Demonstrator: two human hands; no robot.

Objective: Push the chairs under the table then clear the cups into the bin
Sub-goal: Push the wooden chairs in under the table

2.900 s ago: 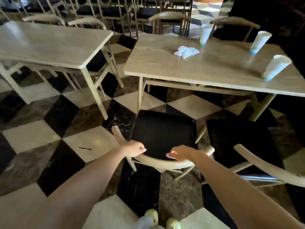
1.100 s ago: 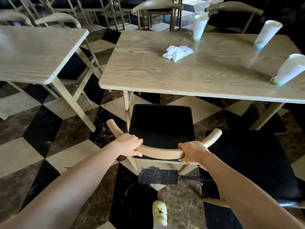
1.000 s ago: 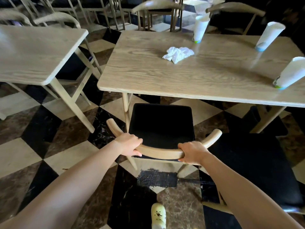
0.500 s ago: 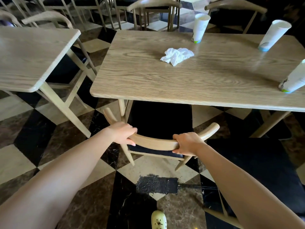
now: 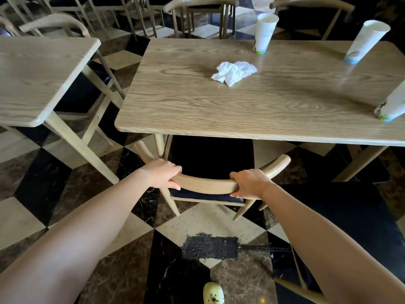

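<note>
A wooden chair (image 5: 208, 183) with a curved backrest and black seat stands at the near edge of the light wood table (image 5: 252, 102), its seat partly under the top. My left hand (image 5: 162, 173) grips the backrest's left part and my right hand (image 5: 249, 183) grips its right part. Three white paper cups stand on the table: one at the back (image 5: 264, 34), one at the far right (image 5: 366, 41), one at the right edge (image 5: 392, 106), cut off by the frame. A crumpled white napkin (image 5: 233, 72) lies near the middle.
A second black-seated chair (image 5: 350, 227) stands pulled out at my right. Another wood table (image 5: 39, 80) with chairs is at the left. More chairs line the far side. The floor is checkered marble with a dark patch (image 5: 210, 247). No bin is in view.
Both hands closed on the chair's backrest and slid the chair forward. Its seat has gone from fully out in the open to partly under the table's near edge.
</note>
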